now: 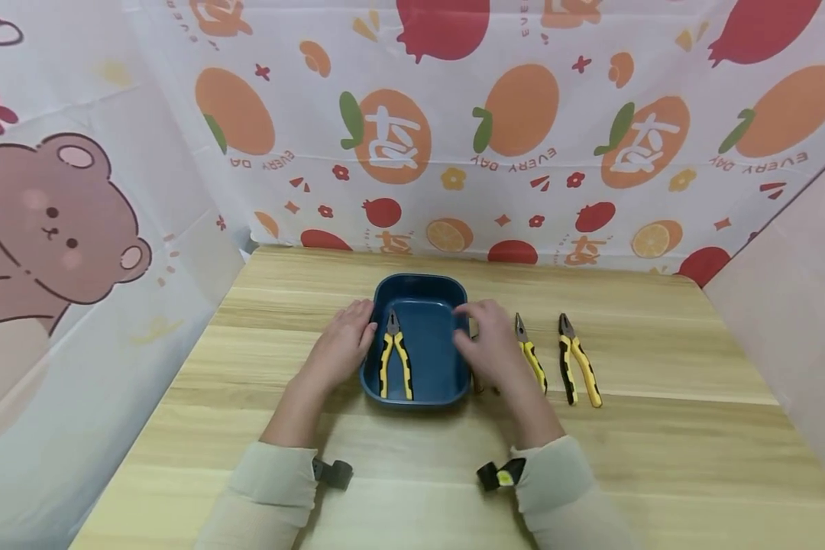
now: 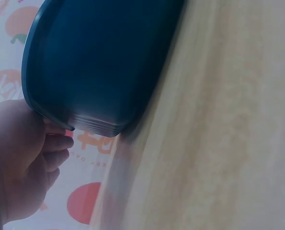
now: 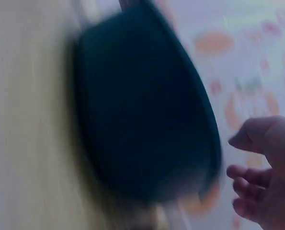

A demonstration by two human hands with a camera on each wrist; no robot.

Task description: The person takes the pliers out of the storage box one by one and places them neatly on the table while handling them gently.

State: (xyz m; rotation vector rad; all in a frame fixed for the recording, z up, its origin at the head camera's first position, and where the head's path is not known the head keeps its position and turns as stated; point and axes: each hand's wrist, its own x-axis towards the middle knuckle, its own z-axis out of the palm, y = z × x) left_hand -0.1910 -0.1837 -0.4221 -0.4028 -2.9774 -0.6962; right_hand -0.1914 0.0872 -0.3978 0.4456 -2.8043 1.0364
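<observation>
My left hand (image 1: 340, 344) rests against the left side of a dark blue tray (image 1: 426, 397), its thumb right at the rim. Inside the tray, toward its left wall, lies a pair of yellow-and-black pliers (image 1: 395, 355), jaws pointing away. Over the tray's right rim is my right hand (image 1: 493, 344), thumb and fingers apart with nothing between them. In the right wrist view that hand's fingers (image 3: 250, 177) bend loosely beside the blurred tray (image 3: 142, 105). Beside it lie needle-nose pliers (image 1: 532, 359), partly covered by the hand. Another tool under the hand is mostly hidden.
Farther right on the wooden table (image 1: 674, 428) lie more yellow-and-black pliers (image 1: 577, 363), handles spread. A fruit-patterned cloth (image 1: 454, 191) hangs along the table's back edge, and a cloth with a bear print (image 1: 62, 221) hangs at the left.
</observation>
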